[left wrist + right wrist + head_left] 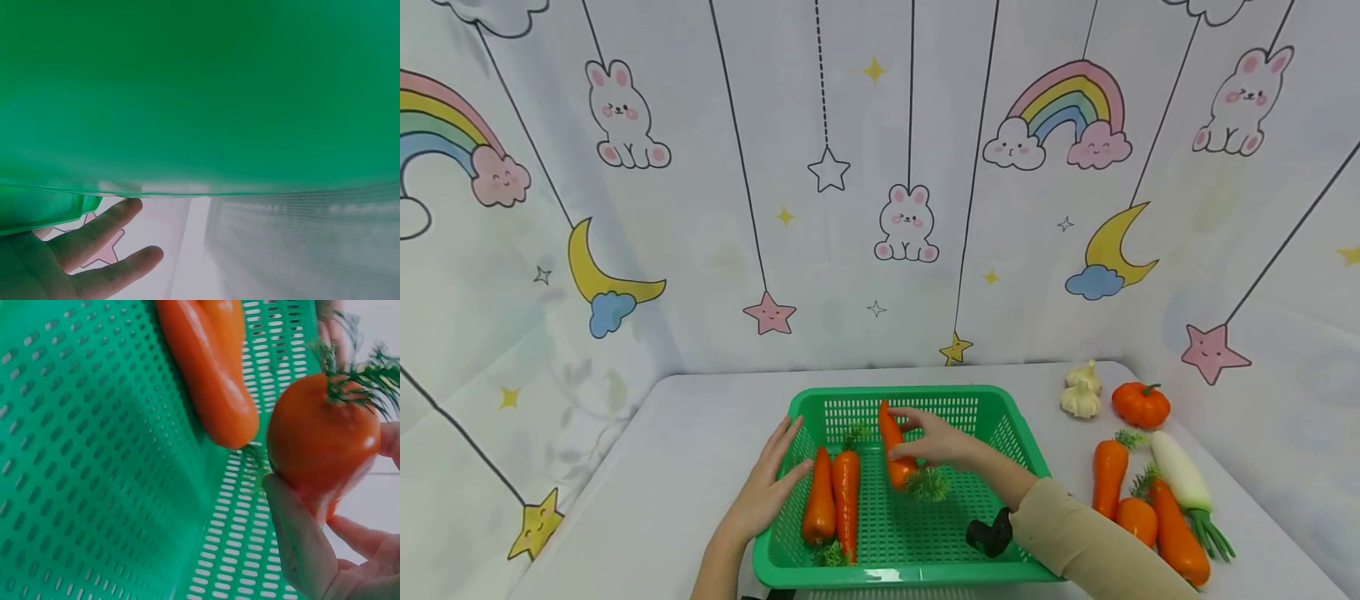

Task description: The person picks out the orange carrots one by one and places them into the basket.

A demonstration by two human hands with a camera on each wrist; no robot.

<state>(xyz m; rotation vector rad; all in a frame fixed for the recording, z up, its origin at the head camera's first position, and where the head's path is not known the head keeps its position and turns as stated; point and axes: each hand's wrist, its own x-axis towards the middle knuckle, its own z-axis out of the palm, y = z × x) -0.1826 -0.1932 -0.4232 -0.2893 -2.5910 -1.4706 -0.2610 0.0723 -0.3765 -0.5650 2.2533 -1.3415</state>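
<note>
So the right hand (934,440) had a carrot (891,435) pinched round its sides over the green basket (970,573), leafy end toward the person, probably because the fat body gave fingers plenty to grab. The left hand (767,483) lay loose-fingered at the left rim, likely steadying it. Two more carrots (820,504) tapered opposite ways inside, maybe to nest snugly.

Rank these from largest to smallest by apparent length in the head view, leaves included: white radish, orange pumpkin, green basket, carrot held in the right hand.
1. Green basket
2. White radish
3. Held carrot, partly covered
4. Orange pumpkin
</note>
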